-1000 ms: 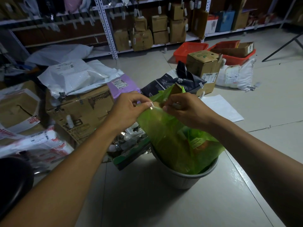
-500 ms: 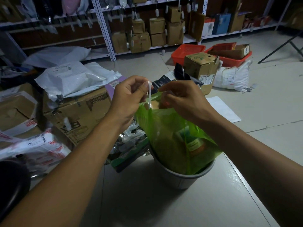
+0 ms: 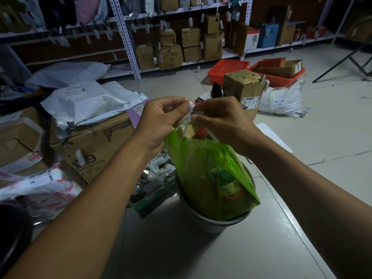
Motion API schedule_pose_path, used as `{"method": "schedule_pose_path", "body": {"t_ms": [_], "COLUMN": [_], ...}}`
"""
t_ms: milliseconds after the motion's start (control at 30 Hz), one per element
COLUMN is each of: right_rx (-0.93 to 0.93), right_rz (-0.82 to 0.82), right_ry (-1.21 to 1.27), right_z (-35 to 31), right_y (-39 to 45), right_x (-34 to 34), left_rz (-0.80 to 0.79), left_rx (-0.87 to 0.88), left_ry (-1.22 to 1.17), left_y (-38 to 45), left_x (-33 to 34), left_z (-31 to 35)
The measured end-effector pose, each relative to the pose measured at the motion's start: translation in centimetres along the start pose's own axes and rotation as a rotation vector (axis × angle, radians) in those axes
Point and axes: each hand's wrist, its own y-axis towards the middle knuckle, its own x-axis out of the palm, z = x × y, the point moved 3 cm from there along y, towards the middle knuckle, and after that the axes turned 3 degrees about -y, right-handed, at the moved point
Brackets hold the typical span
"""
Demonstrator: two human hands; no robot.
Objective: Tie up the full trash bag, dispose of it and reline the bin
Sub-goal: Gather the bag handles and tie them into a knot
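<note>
A full green trash bag (image 3: 203, 164) stands in a round grey bin (image 3: 203, 224) on the floor, its top pulled up above the rim. White drawstrings (image 3: 188, 121) run from the bag's mouth up to my hands. My left hand (image 3: 161, 119) pinches one string end between thumb and fingers. My right hand (image 3: 221, 119) pinches the other, close against the left, just above the bag. Packaging shows through the green plastic.
Cardboard boxes (image 3: 88, 146) topped with white mailer bags lie left of the bin. A tray of small items (image 3: 155, 184) sits against the bin's left side. Beyond are a taped box (image 3: 243, 87), red baskets (image 3: 227, 69), a white sack (image 3: 281, 99) and shelving.
Both hands rose with the drawstrings, lifting and gathering the bag's top higher above the bin. The hands stay close together at the strings.
</note>
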Motion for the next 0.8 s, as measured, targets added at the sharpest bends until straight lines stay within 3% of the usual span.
{"method": "schedule_pose_path", "body": {"t_ms": [133,367,533,633,800], "right_rx": [-0.044,0.095,0.198,0.207,0.169], "right_rz": [-0.074,0.017,0.096,0.135,0.149], "right_ry": [-0.003,0.216,0.341,0.317,0.254], "right_z": [-0.3,0.3,0.8,0.6,0.1], "right_y": [-0.1,0.4,0.6,0.7,0.5], "right_x": [0.4,1.1,1.1,1.6,1.2], "left_rz": [-0.031,-0.018,-0.018,-0.069,-0.010], "left_rx": [0.009,0.026,-0.019,-0.048,0.023], "left_ry": [0.044,0.063,0.277,0.353,0.433], "left_y": [0.2,-0.1,-1.4,-2.0,-1.7], "left_x": [0.2,-0.1,-1.3,-0.7,-0.4], "left_z": [0.1,0.0,-2.8,-4.7,-5.5]}}
